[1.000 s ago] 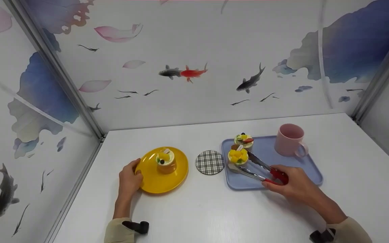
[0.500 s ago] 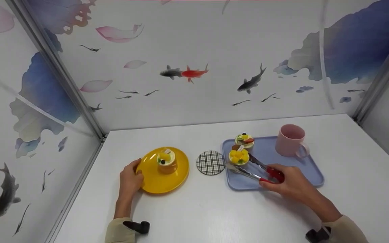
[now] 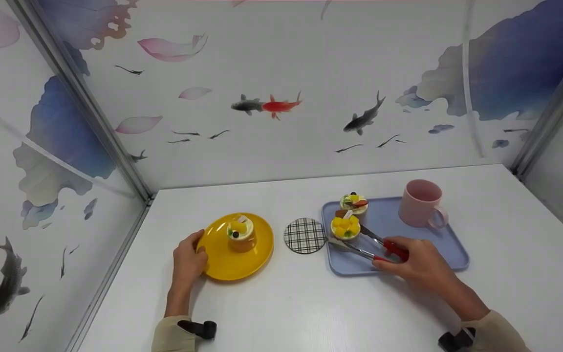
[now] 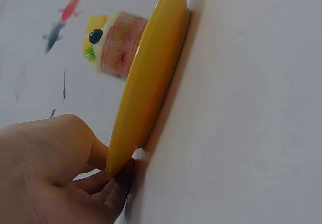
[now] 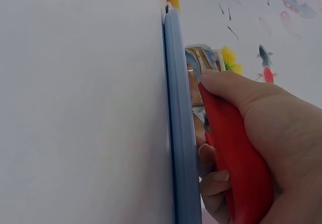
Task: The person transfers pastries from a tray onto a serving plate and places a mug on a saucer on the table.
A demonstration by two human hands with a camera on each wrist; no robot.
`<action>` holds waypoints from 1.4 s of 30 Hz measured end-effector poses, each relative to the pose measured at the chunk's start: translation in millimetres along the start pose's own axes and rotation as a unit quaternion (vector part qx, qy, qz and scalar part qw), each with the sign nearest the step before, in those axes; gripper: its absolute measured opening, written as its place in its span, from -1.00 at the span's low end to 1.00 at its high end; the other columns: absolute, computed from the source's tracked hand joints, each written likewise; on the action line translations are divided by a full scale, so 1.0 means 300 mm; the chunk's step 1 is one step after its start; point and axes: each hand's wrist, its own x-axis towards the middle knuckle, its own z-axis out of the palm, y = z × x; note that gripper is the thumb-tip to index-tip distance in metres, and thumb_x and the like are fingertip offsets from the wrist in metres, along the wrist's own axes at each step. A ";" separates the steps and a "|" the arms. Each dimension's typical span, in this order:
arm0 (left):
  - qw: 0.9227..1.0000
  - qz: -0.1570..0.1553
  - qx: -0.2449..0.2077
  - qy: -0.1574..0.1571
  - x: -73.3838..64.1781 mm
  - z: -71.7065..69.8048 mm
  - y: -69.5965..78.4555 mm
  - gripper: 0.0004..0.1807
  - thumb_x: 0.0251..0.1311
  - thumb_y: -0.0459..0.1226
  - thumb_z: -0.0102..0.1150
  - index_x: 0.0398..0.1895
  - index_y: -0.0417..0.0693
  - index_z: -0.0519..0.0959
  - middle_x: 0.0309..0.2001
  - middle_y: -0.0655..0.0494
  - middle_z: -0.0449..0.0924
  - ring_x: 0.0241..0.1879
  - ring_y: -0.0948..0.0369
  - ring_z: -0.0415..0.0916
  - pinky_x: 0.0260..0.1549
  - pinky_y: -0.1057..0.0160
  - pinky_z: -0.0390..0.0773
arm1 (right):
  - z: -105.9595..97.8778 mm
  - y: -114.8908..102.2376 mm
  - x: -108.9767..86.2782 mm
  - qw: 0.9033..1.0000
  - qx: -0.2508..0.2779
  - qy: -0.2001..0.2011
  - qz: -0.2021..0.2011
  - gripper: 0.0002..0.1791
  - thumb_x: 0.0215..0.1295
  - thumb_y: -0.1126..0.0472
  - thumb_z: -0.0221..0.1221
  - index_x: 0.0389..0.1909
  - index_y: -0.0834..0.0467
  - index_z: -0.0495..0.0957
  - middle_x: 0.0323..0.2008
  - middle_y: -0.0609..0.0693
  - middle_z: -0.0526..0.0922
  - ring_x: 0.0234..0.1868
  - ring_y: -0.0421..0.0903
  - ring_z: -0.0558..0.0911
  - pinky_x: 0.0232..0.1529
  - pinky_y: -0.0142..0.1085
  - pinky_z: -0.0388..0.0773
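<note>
My left hand (image 3: 188, 259) pinches the near left rim of a round yellow plate (image 3: 223, 266), thumb on top and fingers underneath in the left wrist view (image 4: 75, 168). On that plate stands a small fruit-topped cup cake (image 3: 241, 235). Over the blue tray (image 3: 384, 210), my right hand (image 3: 423, 264) grips metal tongs (image 3: 362, 253) by their red handles (image 5: 236, 153). The arms of the tongs are spread, their tips on either side of a cake topped with yellow fruit chunks (image 3: 345, 229). Just behind it is another fruit-topped cake (image 3: 354, 204).
A pink mug (image 3: 419, 205) stands at the tray's back right. Between plate and tray lies a round checked coaster (image 3: 305, 235), its right edge close to the tray. White panels (image 3: 271, 156) printed with fish and petals enclose the white table (image 3: 281, 313) at the back and sides.
My right hand and the tongs have shifted slightly left, so the tips reach further along the yellow-topped cake. My left hand and the plate have stayed put.
</note>
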 end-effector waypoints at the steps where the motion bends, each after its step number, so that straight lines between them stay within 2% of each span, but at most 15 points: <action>1: 1.000 0.005 0.000 0.002 -0.001 0.000 -0.002 -0.37 0.46 -0.55 -0.04 0.60 -0.32 0.33 0.57 -0.33 0.39 0.61 -0.23 0.30 0.63 -0.16 0.31 | 0.001 -0.001 0.000 1.000 0.002 0.000 0.000 -0.19 0.16 -0.27 0.55 0.25 0.21 0.72 -0.10 0.00 0.81 -0.16 -0.07 0.58 -0.30 -0.47 0.54; 7: 1.000 0.011 -0.002 0.004 -0.005 0.000 0.000 -0.36 0.44 -0.57 -0.05 0.60 -0.33 0.33 0.57 -0.34 0.39 0.61 -0.23 0.30 0.63 -0.17 0.31 | 0.002 -0.003 -0.001 1.000 0.006 -0.007 -0.002 -0.20 0.18 -0.28 0.54 0.27 0.20 0.72 -0.13 -0.05 0.80 -0.16 -0.09 0.57 -0.34 -0.47 0.51; 20: 1.000 0.007 -0.010 0.001 -0.002 0.001 0.000 -0.36 0.45 -0.56 -0.02 0.60 -0.33 0.33 0.57 -0.34 0.39 0.60 -0.22 0.31 0.62 -0.16 0.34 | 0.000 0.005 -0.002 1.000 0.015 -0.024 -0.005 -0.18 0.22 -0.26 0.51 0.35 0.19 0.67 -0.44 -0.14 0.62 -0.33 -0.11 0.50 -0.53 -0.43 0.31; 34: 1.000 0.007 -0.005 0.004 -0.005 -0.001 0.003 -0.35 0.44 -0.56 0.00 0.60 -0.31 0.34 0.56 -0.32 0.40 0.58 -0.22 0.35 0.60 -0.14 0.37 | 0.004 0.004 -0.008 1.000 0.010 -0.001 -0.028 -0.23 0.21 -0.25 0.53 0.29 0.19 0.72 -0.37 -0.15 0.69 -0.31 -0.13 0.53 -0.50 -0.45 0.34; 42: 1.000 -0.005 -0.004 0.001 -0.006 0.000 0.011 -0.36 0.48 -0.56 -0.01 0.62 -0.28 0.33 0.58 -0.31 0.38 0.60 -0.21 0.32 0.61 -0.14 0.35 | 0.001 -0.002 -0.008 1.000 0.023 -0.004 -0.019 -0.21 0.22 -0.27 0.51 0.30 0.18 0.71 -0.37 -0.14 0.70 -0.29 -0.10 0.55 -0.51 -0.46 0.42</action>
